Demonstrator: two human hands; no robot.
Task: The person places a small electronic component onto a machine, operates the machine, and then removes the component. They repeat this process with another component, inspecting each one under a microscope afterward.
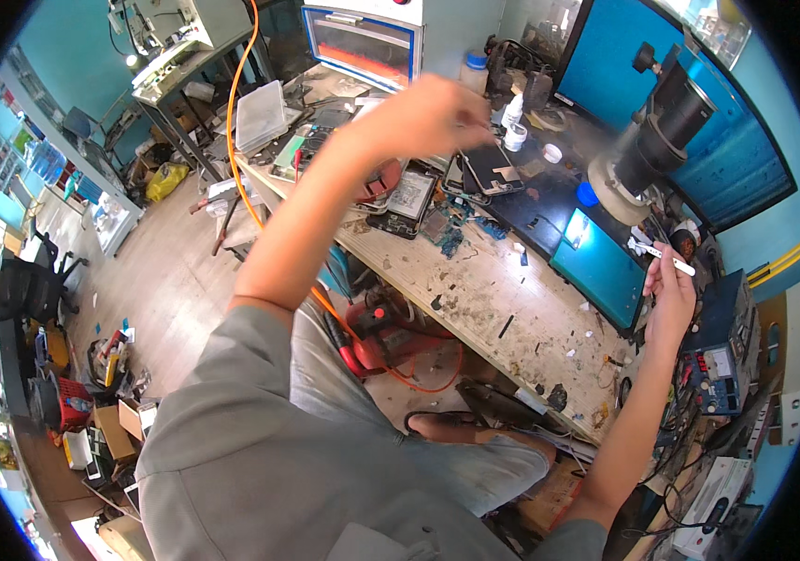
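Note:
My right hand point(669, 297) is closed round a slim white tool point(676, 261) that looks like tweezers. A small whitish wad shows by the tool's tip. Just left of this hand lies a tablet-like panel point(598, 273) with a teal face and a bright reflection at its upper corner. My left hand point(447, 114) is raised over the far part of the bench, smeared by motion, so its fingers cannot be made out. Below it are a dark phone part point(491, 171) and an opened device point(409, 198). A white dropper bottle point(512, 110) and a small white jar point(515, 137) stand to its right.
A microscope point(648, 140) stands behind the panel, before a large blue monitor point(596, 70). Small circuit boards point(451, 232) and scraps litter the wooden bench point(475, 290). An orange hose point(232, 122) hangs at the left. A power supply point(720, 379) sits at the right.

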